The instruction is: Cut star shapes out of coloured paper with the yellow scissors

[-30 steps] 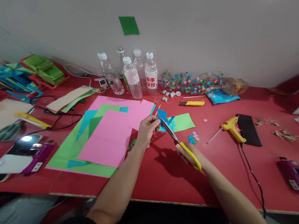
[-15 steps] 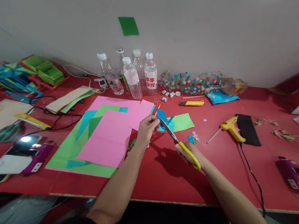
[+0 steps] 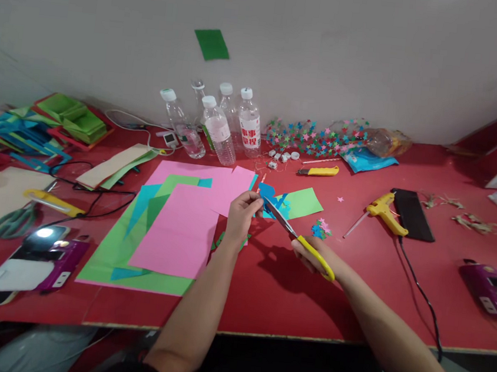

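Observation:
Yellow-handled scissors (image 3: pixel 283 218) are in my right hand (image 3: pixel 330 255), their blades pointing up and left toward my other hand. The fingers and thumb of my left hand (image 3: pixel 242 210) are pinched on blue paper (image 3: pixel 267 190) at the blade tips; the fingertips hide part of it. Behind the blades lies a light green sheet (image 3: pixel 306 203) with blue scraps on it. Close to my right hand sits a small pile of paper stars (image 3: pixel 321 229) in blue, green and pink. Left of my hands, a pink sheet (image 3: pixel 177 229) tops a stack of coloured paper.
Several plastic bottles (image 3: pixel 250 130) stand along the wall. A star-covered bottle (image 3: pixel 315 138) lies beside them, with a yellow utility knife (image 3: pixel 319 171) in front. To the right are a yellow glue gun (image 3: pixel 383 209) with a cord and a purple power strip (image 3: pixel 493 290). Green-handled scissors (image 3: pixel 11 221) lie left.
Both hands stay in nearly the same place, with the scissor blades still at the blue paper. The view has shifted very slightly.

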The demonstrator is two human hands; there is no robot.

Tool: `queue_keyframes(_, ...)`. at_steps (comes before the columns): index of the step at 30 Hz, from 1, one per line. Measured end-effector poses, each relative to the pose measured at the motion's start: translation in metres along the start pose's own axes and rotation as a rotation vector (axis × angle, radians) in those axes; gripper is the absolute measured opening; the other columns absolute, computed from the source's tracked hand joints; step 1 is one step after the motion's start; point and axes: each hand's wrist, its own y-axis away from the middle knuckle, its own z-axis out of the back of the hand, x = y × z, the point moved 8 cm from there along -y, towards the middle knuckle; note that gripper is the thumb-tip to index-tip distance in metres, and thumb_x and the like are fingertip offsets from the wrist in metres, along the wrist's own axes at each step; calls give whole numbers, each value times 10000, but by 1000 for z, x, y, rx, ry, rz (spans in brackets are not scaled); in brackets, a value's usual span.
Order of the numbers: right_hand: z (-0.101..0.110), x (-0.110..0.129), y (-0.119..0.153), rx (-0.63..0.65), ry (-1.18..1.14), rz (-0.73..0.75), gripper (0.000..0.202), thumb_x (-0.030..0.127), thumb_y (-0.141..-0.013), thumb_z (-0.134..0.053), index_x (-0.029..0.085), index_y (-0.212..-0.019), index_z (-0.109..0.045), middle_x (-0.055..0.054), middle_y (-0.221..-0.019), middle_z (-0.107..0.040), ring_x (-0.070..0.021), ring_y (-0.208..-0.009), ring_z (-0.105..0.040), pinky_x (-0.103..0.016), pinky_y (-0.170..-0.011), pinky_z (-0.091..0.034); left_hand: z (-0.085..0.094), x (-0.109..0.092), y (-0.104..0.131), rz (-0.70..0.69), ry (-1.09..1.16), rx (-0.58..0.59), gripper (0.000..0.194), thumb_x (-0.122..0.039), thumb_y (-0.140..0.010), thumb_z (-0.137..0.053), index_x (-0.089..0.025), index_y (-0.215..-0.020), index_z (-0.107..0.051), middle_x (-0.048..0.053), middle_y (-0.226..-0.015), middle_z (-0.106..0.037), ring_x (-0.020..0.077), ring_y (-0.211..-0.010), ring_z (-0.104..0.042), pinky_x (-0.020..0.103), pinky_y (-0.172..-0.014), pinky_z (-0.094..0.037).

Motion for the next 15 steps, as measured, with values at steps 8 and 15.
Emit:
queue_keyframes(8, 1, 1, 1, 11, -6, 2, 531, 718, -785, -505, 209, -651, -435, 74, -386, -404, -78, -353, -373, -213, -398, -289, -1, -3, 2, 26, -29, 10, 108, -255, -707, -660, -178, -673, -593, -50, -550, -533, 60, -459, -464, 187, -447, -374)
queue_keyframes(15, 0, 1, 1, -7, -7, 4, 533, 713, -798, -491, 213, -631, -411, 84, -370, -379, -69, -332, -336, -212, -382, -272, -1, 0, 1, 23, -22, 18, 109, -268, -717, -656, -176, -688, -604, -51, -541, -538, 61, -461, -478, 185, -454, -373)
